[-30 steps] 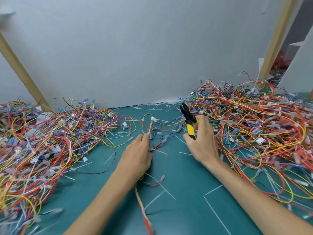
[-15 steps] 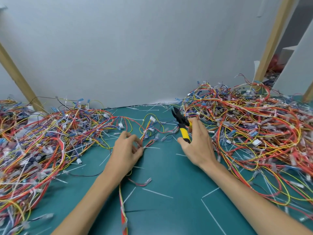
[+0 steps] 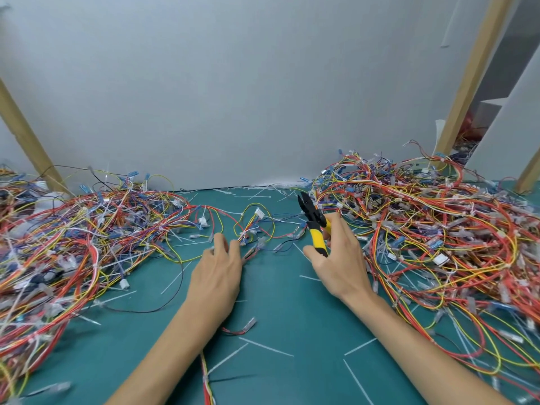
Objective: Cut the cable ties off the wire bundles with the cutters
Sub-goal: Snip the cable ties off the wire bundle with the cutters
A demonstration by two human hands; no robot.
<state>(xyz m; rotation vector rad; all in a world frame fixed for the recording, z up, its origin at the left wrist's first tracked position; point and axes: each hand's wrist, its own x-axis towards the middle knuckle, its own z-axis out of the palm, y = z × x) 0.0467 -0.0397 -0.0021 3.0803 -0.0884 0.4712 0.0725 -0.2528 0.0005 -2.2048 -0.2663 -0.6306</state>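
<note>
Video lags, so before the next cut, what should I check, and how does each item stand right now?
1. Cutters gripped by right hand: ok.
2. Jaws on a cable tie: not ok; raised, off the wires.
3. Left hand holding the small wire bundle: cannot tell; fingertips reach it.
4. Tie on that bundle spotted: cannot tell; too small.
5. Left fingers apart from blades: ok.

So the worktop [image 3: 277, 317] has the left wire pile [image 3: 73, 244] along its left edge and the right wire pile [image 3: 438, 229] along the right edge, both backing onto the wall board [image 3: 233, 97]. In the gap between, toward the back edge, there's a small wire bundle [image 3: 254, 226], left hand [image 3: 217, 273] at its near side, cutters [image 3: 314, 226] in the right hand [image 3: 339, 258] just right of it.
</note>
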